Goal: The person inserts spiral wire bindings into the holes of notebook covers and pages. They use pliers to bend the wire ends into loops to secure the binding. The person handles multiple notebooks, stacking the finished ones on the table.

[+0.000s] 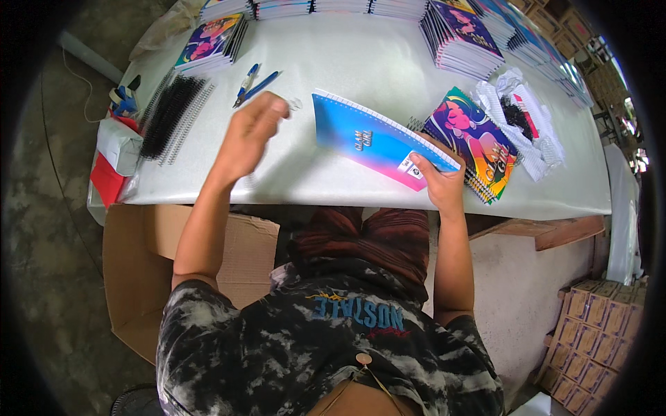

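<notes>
My right hand (444,182) grips a blue and pink notebook (378,142) by its right end, thumb over a white label on the cover. The notebook is tilted above the table, and small punched holes run along its upper edge. My left hand (251,135) is raised to the left of it, apart from it, with fingers curled together. By its fingertips is a small pale, blurred bit, and I cannot make out whether the fingers hold it. Under the notebook's right end lie colourful spiral notebooks (479,142), black coils showing along their edges.
Black wire spirals (173,114) lie in a pile at the left, with blue-handled pliers (258,87) beyond. Notebook stacks (461,38) line the far side. Crumpled white wrapping (534,132) lies right; a tape dispenser (125,102) sits left. An open cardboard box (135,267) stands below the table.
</notes>
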Demonstrator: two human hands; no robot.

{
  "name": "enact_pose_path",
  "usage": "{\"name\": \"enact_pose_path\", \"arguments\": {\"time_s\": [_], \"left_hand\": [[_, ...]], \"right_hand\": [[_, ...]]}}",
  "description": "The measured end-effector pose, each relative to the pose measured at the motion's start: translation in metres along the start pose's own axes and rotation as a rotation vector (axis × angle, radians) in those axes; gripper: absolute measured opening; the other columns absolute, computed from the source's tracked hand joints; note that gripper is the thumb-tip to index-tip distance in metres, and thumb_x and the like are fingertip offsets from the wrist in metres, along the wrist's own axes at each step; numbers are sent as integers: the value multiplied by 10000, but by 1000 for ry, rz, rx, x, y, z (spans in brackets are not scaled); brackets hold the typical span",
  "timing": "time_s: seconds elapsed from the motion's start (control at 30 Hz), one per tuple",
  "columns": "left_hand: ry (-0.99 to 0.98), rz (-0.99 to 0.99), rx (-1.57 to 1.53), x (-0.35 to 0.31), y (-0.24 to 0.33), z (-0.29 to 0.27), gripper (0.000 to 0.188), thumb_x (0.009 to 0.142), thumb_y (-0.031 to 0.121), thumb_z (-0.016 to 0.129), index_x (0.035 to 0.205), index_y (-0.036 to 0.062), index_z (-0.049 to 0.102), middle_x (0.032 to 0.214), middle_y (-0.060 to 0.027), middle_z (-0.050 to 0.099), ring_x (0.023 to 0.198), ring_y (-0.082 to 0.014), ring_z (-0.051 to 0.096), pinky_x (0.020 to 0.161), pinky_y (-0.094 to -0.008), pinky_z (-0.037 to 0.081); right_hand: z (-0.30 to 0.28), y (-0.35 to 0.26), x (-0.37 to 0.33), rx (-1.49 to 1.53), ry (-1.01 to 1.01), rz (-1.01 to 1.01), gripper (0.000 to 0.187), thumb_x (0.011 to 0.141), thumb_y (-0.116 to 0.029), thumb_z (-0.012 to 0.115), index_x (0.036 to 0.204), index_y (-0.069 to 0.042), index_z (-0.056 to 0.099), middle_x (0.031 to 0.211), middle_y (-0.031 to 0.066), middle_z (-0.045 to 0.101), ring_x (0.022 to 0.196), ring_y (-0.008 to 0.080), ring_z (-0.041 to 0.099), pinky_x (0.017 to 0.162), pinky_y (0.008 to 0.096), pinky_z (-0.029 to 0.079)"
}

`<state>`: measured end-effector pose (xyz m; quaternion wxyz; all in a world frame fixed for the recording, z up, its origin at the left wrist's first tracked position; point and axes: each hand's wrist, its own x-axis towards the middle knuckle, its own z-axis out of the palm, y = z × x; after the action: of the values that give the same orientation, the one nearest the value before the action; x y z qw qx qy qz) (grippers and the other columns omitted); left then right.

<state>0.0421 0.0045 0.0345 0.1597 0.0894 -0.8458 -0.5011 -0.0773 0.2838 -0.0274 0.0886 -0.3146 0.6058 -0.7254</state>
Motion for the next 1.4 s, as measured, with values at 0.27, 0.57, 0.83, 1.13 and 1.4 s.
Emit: {"name": "enact_pose_path", "arguments": {"time_s": [0.27, 0.57, 0.83, 1.13, 1.4], "left_hand": [[32, 108, 186, 20, -8, 16, 435, 931, 411, 448, 840, 0, 556, 662, -55, 496, 619, -121, 434, 594, -270, 391], [-252, -166, -228, 20, 0, 9, 364, 943, 390, 430, 773, 76, 502, 581, 59, 316, 538, -49, 263, 484, -214, 235], [-317, -136, -249, 40, 12, -11, 287, 912, 336, 511, 783, 80, 526, 680, 30, 454, 585, -43, 382, 515, -184, 312], [-478, 69, 580, 41, 56, -11, 391, 795, 127, 651, 1158, 56, 523, 1155, -135, 533, 1028, -227, 517, 876, -349, 411], [-402, 409, 816, 34, 61, -15, 207, 819, 155, 607, 968, 12, 615, 907, -125, 626, 811, -302, 597, 716, -378, 467]], "right_hand": [[1, 3, -3, -16, 1, -53, 276, 802, 49, 609, 1077, 61, 598, 975, 87, 650, 823, 76, 582, 732, 200, 469], [2, 1, -4, -58, 4, -14, 259, 805, 61, 590, 1063, 46, 614, 971, 103, 661, 846, 99, 604, 758, 215, 474], [-3, -3, 4, -133, -165, -234, 260, 809, 69, 567, 1064, 51, 613, 1019, 158, 649, 893, 157, 625, 788, 248, 484], [1, -9, -6, -131, -53, -84, 230, 819, -5, 616, 1045, 37, 629, 849, 49, 653, 665, 48, 516, 609, 187, 437], [4, -10, -12, -145, -77, -118, 228, 805, 15, 617, 1031, 40, 635, 877, 79, 670, 737, 77, 580, 669, 216, 475]]}}
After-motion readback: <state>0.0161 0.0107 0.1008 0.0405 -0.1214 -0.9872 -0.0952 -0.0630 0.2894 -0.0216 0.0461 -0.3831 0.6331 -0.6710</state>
